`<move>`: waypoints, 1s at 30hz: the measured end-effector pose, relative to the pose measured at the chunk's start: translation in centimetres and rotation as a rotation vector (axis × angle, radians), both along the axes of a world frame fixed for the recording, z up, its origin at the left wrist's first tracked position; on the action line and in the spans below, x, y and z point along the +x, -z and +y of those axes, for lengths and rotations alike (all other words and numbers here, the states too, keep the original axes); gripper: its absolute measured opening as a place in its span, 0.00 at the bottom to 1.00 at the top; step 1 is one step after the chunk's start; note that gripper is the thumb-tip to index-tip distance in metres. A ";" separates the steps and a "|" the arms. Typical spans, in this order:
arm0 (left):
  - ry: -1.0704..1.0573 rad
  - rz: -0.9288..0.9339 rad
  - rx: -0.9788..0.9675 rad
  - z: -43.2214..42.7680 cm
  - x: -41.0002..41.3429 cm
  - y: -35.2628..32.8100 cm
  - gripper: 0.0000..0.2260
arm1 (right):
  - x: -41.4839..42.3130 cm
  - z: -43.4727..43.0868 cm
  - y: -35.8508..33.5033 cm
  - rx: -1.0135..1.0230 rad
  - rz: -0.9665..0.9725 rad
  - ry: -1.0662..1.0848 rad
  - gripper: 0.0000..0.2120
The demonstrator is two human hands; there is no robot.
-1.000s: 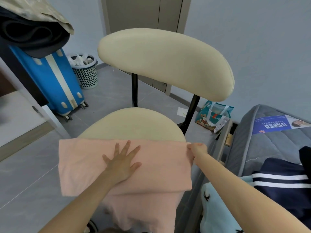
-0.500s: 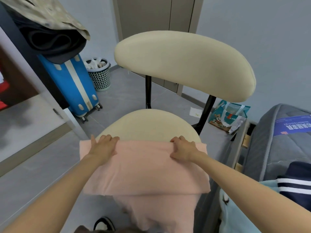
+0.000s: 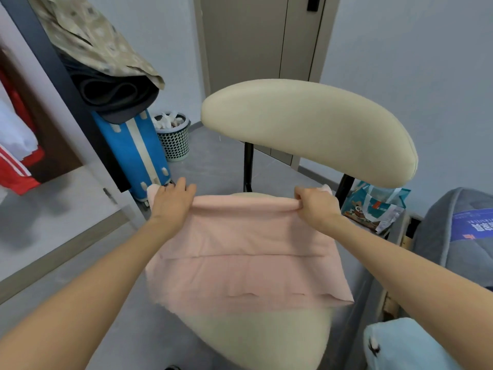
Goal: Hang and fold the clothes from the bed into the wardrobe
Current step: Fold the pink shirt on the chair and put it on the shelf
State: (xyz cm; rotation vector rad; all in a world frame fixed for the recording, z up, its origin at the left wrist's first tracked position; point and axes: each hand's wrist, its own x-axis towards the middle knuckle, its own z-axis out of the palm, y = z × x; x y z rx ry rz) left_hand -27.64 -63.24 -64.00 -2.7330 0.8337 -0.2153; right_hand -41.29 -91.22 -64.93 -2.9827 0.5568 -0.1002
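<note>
Blue suitcase (image 3: 133,150), far left. Your left hand (image 3: 172,206): fingers curled over the far edge of the pink cloth (image 3: 245,252). Cloth: folded, flat on the chair seat (image 3: 266,340) (cream). Your right hand (image 3: 316,209): pinching the same edge. Bed (image 3: 440,236), far right.

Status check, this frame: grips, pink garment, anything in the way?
Both left grip and right grip hold pink garment by its far fold. It lies folded across the chair seat. Nothing on top of it.
</note>
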 end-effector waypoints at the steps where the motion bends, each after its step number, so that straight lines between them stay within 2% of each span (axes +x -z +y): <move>1: -0.008 -0.024 -0.002 -0.3 0.0 -0.3 0.19 | 0.0 -0.2 -0.3 -0.007 -0.021 0.016 0.07; 5: 0.047 -0.075 0.036 -0.2 -1.3 0.1 0.20 | -1.7 -0.1 -0.6 -0.138 0.020 0.030 0.07; 10: 0.099 0.015 0.084 2.2 -4.8 2.8 0.15 | -5.8 1.4 1.0 -0.443 0.290 0.017 0.09; 12: 0.040 0.084 0.131 3.2 -6.5 3.8 0.15 | -7.9 2.4 2.0 -0.426 0.379 0.004 0.09; 16: -0.099 0.231 0.203 5.2 -9.3 5.6 0.20 | -11.3 4.4 4.1 -0.332 0.498 -0.174 0.12; 21: -0.216 0.367 0.198 6.6 -11.8 6.9 0.25 | -13.0 5.7 4.5 -0.120 0.775 -0.144 0.19; 23: -0.232 0.391 0.152 5.8 -11.6 6.4 0.21 | -12.5 6.3 3.9 -0.078 0.730 -0.117 0.20; 25: -0.179 0.451 0.057 4.3 -11.1 6.1 0.19 | -11.5 7.0 3.7 -0.076 0.541 -0.104 0.19; 28: -0.049 0.563 -0.114 1.4 -11.0 6.7 0.28 | -9.7 8.3 4.7 0.068 0.289 -0.133 0.19; 30: -0.021 0.579 -0.151 -0.4 -11.5 7.6 0.27 | -8.5 9.1 6.1 0.177 0.279 -0.161 0.23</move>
